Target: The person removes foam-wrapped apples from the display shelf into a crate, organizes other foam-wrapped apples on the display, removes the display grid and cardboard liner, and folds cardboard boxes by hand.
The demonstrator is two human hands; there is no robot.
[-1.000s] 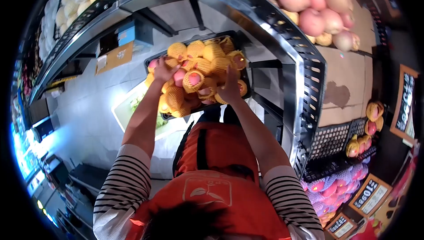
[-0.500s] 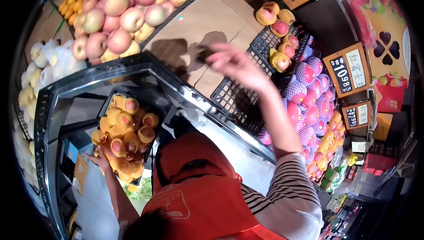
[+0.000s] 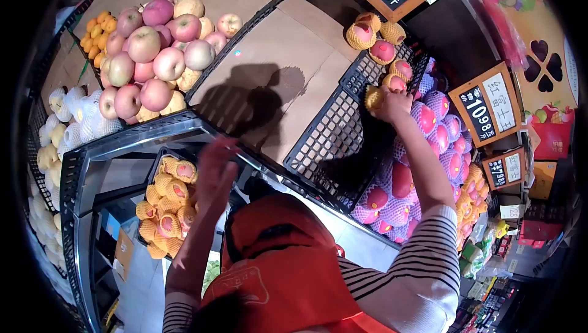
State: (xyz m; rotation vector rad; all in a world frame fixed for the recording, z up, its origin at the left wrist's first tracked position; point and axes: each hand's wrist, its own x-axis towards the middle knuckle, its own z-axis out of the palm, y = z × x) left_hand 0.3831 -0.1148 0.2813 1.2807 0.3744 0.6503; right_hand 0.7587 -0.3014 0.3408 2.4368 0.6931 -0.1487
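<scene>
My right hand (image 3: 395, 106) reaches onto the display, its fingers bent round an apple in a yellow foam net (image 3: 373, 98) beside a black plastic crate (image 3: 331, 134). More netted apples (image 3: 383, 52) lie just beyond that hand along the display's back edge. My left hand (image 3: 216, 171) is raised above the display's front edge, smeared by motion, with no object visible in it. Beneath and to its left, a black crate (image 3: 160, 160) is filled with apples in yellow foam nets (image 3: 166, 201). My left forearm hides part of this crate.
Bare apples (image 3: 144, 44) are heaped at the upper left, near pears in white nets (image 3: 92, 115). Apples in purple nets (image 3: 401, 180) fill the right side. A price sign (image 3: 481, 103) stands behind them. The metal display edge (image 3: 141, 131) runs between me and the brown cardboard surface (image 3: 294, 45).
My right hand has moved right and down from above the cardboard to the netted apples. My left hand has left the filled crate's side and risen to the right. The view has shifted slightly.
</scene>
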